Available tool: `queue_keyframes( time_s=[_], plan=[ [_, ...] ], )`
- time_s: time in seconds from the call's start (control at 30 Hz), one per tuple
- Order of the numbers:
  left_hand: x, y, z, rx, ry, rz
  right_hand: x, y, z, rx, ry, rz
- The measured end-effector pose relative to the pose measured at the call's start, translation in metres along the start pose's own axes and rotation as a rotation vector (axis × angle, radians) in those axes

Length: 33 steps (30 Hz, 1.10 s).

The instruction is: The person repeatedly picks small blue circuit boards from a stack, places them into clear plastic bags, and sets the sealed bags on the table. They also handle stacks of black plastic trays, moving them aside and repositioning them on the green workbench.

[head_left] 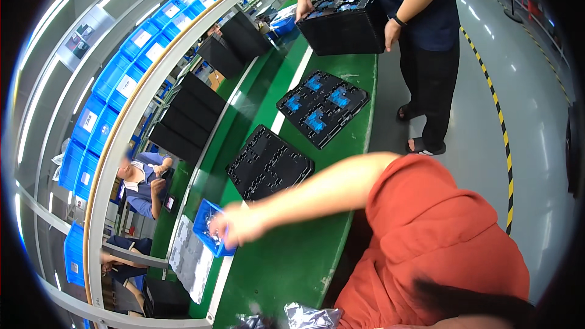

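Observation:
My right hand [239,224], at the end of a bare forearm and red sleeve, reaches over the near side of a small blue bin [200,231]. Its fingers are smeared by motion, and what they hold, if anything, cannot be made out. Inside the bin are small pale, shiny pieces. Just beyond my forearm a black slotted panel [268,164] lies flat on the green table [274,256]. A similar black panel with blue patches [323,108] rests farther along. My left hand is out of view.
A co-worker [417,30] at the far end grips a black box [341,24]. Silver plastic packaging [311,315] lies at the near edge. A grey sheet [190,259] is beside the bin. White frame [122,146], blue bins [113,76] and black panels [189,113] line the left. Another person [143,183] sits opposite.

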<state>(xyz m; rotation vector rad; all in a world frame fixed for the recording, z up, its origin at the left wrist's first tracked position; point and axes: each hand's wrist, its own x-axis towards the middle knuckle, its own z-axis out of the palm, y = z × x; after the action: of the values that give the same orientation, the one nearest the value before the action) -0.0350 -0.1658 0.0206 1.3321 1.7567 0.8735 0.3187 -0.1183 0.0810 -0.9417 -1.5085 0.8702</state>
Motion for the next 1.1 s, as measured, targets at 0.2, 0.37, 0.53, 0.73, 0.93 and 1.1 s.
queue_keyframes(
  time_s=[0.2, 0.37, 0.53, 0.73, 0.93, 1.1],
  plan=[
    [0.002, 0.005, 0.006, 0.067, -0.032, 0.341, -0.055, -0.09, -0.31, 0.199, 0.952, -0.075],
    [-0.001, 0.013, 0.009, 0.096, -0.009, 0.469, -0.133, -0.137, -0.404, 0.139, 1.409, -0.277],
    [-0.012, 0.02, -0.023, 0.085, 0.157, 0.564, -0.098, -0.123, -0.311, 0.058, 1.08, -0.362],
    [-0.069, 0.006, -0.132, 0.086, 0.634, 0.58, -0.067, -0.036, -0.088, -0.423, 0.116, -0.256],
    [-0.185, -0.034, -0.248, 0.257, 1.157, 0.477, -0.096, -0.011, 0.015, -0.748, -0.457, -0.596],
    [-0.278, -0.115, -0.312, 0.482, 1.399, 0.135, -0.1, 0.015, 0.025, -0.789, -0.51, -0.595]
  ],
)
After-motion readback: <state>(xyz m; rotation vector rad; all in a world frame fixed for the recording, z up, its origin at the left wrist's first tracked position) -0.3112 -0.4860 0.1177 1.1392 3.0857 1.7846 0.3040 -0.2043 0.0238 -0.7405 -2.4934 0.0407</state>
